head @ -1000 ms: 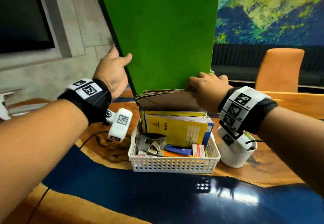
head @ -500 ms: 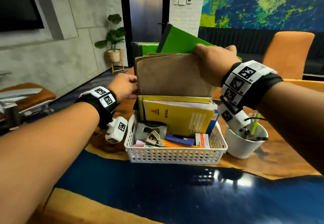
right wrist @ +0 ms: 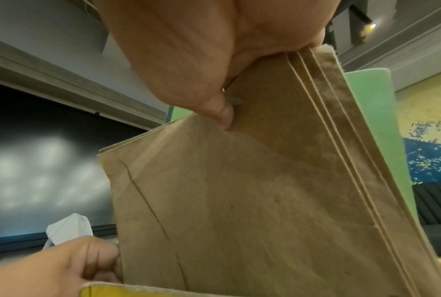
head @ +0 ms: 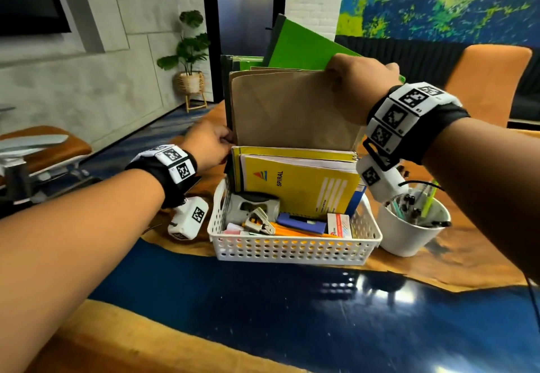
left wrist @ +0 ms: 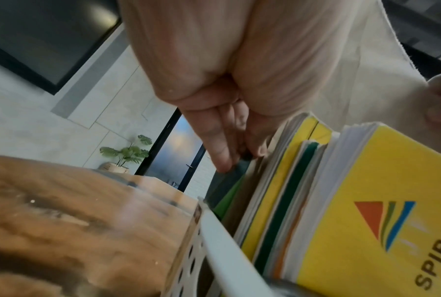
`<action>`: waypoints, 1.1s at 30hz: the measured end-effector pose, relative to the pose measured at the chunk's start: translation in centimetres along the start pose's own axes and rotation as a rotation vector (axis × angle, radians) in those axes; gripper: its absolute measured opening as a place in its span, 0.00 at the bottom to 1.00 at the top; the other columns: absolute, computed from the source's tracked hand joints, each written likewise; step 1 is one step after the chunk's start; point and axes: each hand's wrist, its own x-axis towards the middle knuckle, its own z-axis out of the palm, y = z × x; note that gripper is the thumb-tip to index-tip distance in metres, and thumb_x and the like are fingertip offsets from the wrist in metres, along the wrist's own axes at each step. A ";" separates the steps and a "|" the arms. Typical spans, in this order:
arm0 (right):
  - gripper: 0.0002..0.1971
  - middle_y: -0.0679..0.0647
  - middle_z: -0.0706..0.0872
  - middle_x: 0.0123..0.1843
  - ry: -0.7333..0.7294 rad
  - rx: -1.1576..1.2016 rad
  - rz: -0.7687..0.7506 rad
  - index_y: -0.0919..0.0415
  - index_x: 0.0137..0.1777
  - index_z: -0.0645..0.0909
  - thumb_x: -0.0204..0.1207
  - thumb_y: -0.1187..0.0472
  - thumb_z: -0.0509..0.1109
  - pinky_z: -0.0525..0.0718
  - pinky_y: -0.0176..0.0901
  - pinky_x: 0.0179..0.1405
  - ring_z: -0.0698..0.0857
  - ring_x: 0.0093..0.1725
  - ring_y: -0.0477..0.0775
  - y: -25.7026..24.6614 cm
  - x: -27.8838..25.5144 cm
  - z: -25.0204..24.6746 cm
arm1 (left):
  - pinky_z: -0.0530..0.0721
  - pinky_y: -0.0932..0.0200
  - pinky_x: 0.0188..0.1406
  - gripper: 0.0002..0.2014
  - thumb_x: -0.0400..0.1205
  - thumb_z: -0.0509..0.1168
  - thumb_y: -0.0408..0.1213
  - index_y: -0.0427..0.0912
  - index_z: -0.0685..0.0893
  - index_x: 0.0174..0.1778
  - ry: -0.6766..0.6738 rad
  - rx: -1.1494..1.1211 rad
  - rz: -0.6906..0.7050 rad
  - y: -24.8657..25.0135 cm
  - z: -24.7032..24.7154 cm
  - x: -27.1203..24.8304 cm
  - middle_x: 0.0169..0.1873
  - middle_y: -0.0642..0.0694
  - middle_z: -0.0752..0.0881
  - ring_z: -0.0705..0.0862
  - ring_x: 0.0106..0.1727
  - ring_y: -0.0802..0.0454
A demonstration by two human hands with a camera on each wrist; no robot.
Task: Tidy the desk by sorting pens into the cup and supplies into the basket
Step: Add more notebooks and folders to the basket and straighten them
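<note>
Holding: right hand (head: 361,79) grips the top right corner of the brown envelopes (head: 295,109), thumb on the front face, fingers curled over the top edge; in the right wrist view several envelope edges (right wrist: 323,128) are fanned under the grip.
Steadying: left hand (head: 209,144) at the lower left edge of the envelopes, fingers curled round the edge of the stack; in the left wrist view the fingertips (left wrist: 221,158) reach down among the standing papers.
Basket: white perforated basket (head: 292,251) on the tabletop (head: 263,314), between the two forearms.
Basket, rear: brown envelopes upright; green folder (head: 298,48) behind them, tilted to the right; yellow notebooks (head: 301,188) in front of the envelopes, front one marked SPIRAL.
Basket, front: grey stapler (head: 254,204) at the left; staple remover (head: 260,222) just beside it; orange pencils (head: 295,231) lying flat; blue item (head: 301,222) across them; small red-and-white box (head: 337,225) at the right.
Cup: white cup (head: 409,233) just right of the basket, pens (head: 420,204) standing in it, partly hidden by the right wrist camera.
Tabletop: wood with a glossy dark blue band across the middle.
Background: potted plant (head: 190,57) on a stand, orange chair (head: 491,80) beyond the tabletop.
</note>
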 end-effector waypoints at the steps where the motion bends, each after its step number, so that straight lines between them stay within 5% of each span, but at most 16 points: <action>1: 0.15 0.54 0.86 0.59 -0.006 0.008 0.007 0.50 0.61 0.78 0.78 0.63 0.60 0.67 0.65 0.68 0.82 0.62 0.64 0.0 0.2 0.1 | 0.79 0.64 0.31 0.13 0.83 0.66 0.25 0.48 0.86 0.40 0.009 -0.056 -0.023 -0.1 0.2 -0.3 0.41 0.40 0.91 0.86 0.36 0.47; 5: 0.17 0.55 0.86 0.62 -0.010 0.013 0.025 0.50 0.65 0.78 0.79 0.65 0.60 0.66 0.64 0.68 0.82 0.65 0.65 0.1 0.8 0.2 | 0.91 0.57 0.41 0.14 0.83 0.63 0.21 0.44 0.85 0.40 0.011 -0.276 -0.091 -0.3 1.1 -1.0 0.42 0.39 0.90 0.88 0.40 0.45; 8: 0.20 0.57 0.87 0.61 -0.013 -0.032 0.042 0.50 0.66 0.77 0.77 0.66 0.60 0.67 0.62 0.66 0.83 0.64 0.66 -0.2 1.2 0.5 | 0.78 0.62 0.32 0.09 0.86 0.62 0.27 0.38 0.87 0.46 -0.036 -0.002 -0.044 0.1 0.3 -0.3 0.41 0.38 0.89 0.82 0.36 0.49; 10: 0.19 0.58 0.87 0.61 -0.012 -0.075 0.051 0.50 0.64 0.78 0.76 0.66 0.61 0.67 0.64 0.67 0.83 0.64 0.67 -0.6 1.6 0.8 | 0.73 0.59 0.41 0.08 0.86 0.61 0.30 0.37 0.86 0.47 -0.151 0.214 -0.011 0.6 -0.2 0.2 0.49 0.35 0.89 0.82 0.43 0.44; 14: 0.20 0.61 0.78 0.62 0.048 -0.210 0.089 0.49 0.62 0.83 0.72 0.65 0.63 0.67 0.66 0.64 0.73 0.67 0.70 -1.0 1.6 1.5 | 0.81 0.51 0.45 0.11 0.85 0.61 0.28 0.35 0.90 0.52 -0.307 0.425 -0.015 1.3 0.0 0.1 0.51 0.36 0.91 0.88 0.51 0.37; 17: 0.22 0.62 0.71 0.65 0.126 -0.328 0.059 0.50 0.61 0.85 0.67 0.64 0.65 0.63 0.68 0.66 0.68 0.69 0.71 -1.1 1.0 0.9 | 0.78 0.54 0.42 0.12 0.87 0.59 0.32 0.36 0.89 0.53 -0.319 0.477 -0.020 1.1 0.1 -1.0 0.48 0.38 0.88 0.87 0.49 0.39; 20: 0.36 0.65 0.79 0.65 -0.041 -0.317 0.037 0.59 0.84 0.63 0.74 0.58 0.67 0.64 0.68 0.73 0.75 0.70 0.70 -1.0 0.8 1.1 | 0.80 0.54 0.45 0.13 0.89 0.58 0.40 0.42 0.88 0.54 -0.277 0.529 -0.077 0.5 -0.4 -2.6 0.44 0.46 0.83 0.81 0.45 0.49; 22: 0.50 0.63 0.84 0.51 -0.188 -0.099 0.039 0.64 0.88 0.41 0.76 0.56 0.71 0.63 0.66 0.77 0.83 0.61 0.69 -0.8 -0.7 1.6 | 0.82 0.54 0.43 0.13 0.87 0.61 0.47 0.47 0.89 0.51 -0.324 0.530 -0.042 2.0 -1.2 -5.7 0.46 0.48 0.88 0.84 0.45 0.50; 23: 0.54 0.62 0.84 0.49 -0.221 0.028 0.026 0.65 0.87 0.34 0.76 0.56 0.72 0.66 0.66 0.77 0.85 0.58 0.69 -0.5 -2.1 1.7 | 0.84 0.53 0.49 0.14 0.87 0.62 0.51 0.50 0.89 0.57 -0.355 0.484 -0.032 2.8 -1.3 -7.6 0.52 0.48 0.89 0.85 0.50 0.50; 25: 0.58 0.65 0.82 0.63 -0.208 0.174 -0.019 0.58 0.86 0.28 0.74 0.55 0.74 0.78 0.67 0.68 0.83 0.61 0.69 0.3 -5.6 1.3 | 0.82 0.51 0.67 0.21 0.85 0.64 0.56 0.58 0.82 0.75 -0.462 0.382 0.013 4.5 -0.9 -12.0 0.71 0.49 0.85 0.83 0.67 0.48; 27: 0.54 0.61 0.79 0.68 -0.159 0.220 -0.026 0.53 0.88 0.39 0.74 0.53 0.75 0.81 0.62 0.64 0.81 0.64 0.66 0.6 -10.3 1.0 | 0.72 0.48 0.80 0.26 0.86 0.63 0.55 0.63 0.71 0.82 -0.561 0.340 0.010 5.2 1.2 -14.9 0.81 0.49 0.76 0.76 0.79 0.47; 29: 0.33 0.54 0.84 0.59 -0.198 0.300 -0.004 0.55 0.79 0.71 0.75 0.53 0.75 0.81 0.49 0.59 0.83 0.60 0.59 0.7 -14.9 0.9 | 0.52 0.35 0.87 0.28 0.88 0.61 0.51 0.63 0.63 0.86 -0.577 0.419 -0.007 5.3 3.1 -16.1 0.84 0.46 0.70 0.66 0.85 0.43; 31: 0.17 0.53 0.87 0.53 -0.403 0.255 0.072 0.55 0.62 0.85 0.75 0.51 0.76 0.78 0.41 0.50 0.86 0.57 0.59 0.8 -19.2 1.3 | 0.37 0.24 0.83 0.33 0.88 0.61 0.50 0.60 0.55 0.88 -0.544 0.520 0.025 5.4 4.4 -16.8 0.87 0.41 0.63 0.57 0.89 0.38; 33: 0.24 0.51 0.88 0.59 -0.719 0.126 0.154 0.54 0.64 0.84 0.71 0.45 0.79 0.80 0.42 0.53 0.86 0.59 0.58 1.2 -23.1 1.7 | 0.36 0.21 0.81 0.39 0.85 0.64 0.54 0.57 0.49 0.88 -0.518 0.619 0.045 5.3 5.2 -17.3 0.88 0.38 0.55 0.51 0.89 0.34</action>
